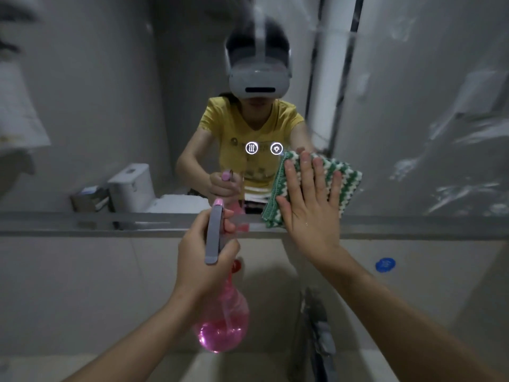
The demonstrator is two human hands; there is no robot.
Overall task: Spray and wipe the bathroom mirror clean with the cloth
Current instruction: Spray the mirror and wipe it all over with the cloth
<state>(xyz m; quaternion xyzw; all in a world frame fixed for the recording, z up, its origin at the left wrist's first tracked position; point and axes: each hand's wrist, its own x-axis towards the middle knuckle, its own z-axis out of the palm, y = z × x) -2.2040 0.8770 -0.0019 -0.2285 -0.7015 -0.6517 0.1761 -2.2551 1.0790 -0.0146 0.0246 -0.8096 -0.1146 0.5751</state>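
The bathroom mirror [110,106] fills the upper view, with wet smears on its right side. My right hand [311,205] lies flat with fingers spread, pressing a green-and-white knitted cloth [347,175] against the glass near the mirror's lower edge. My left hand [203,260] grips a pink spray bottle [223,321] by its neck, its grey trigger head [214,232] aimed at the mirror just left of the cloth. The mirror reflects a person in a yellow shirt holding the same bottle.
A grey ledge [82,224] runs along the mirror's bottom edge. Below it stand a tiled wall with a blue sticker [385,264], a tap [316,326] and the white basin rim [176,365]. Two lit touch icons [264,148] glow in the glass.
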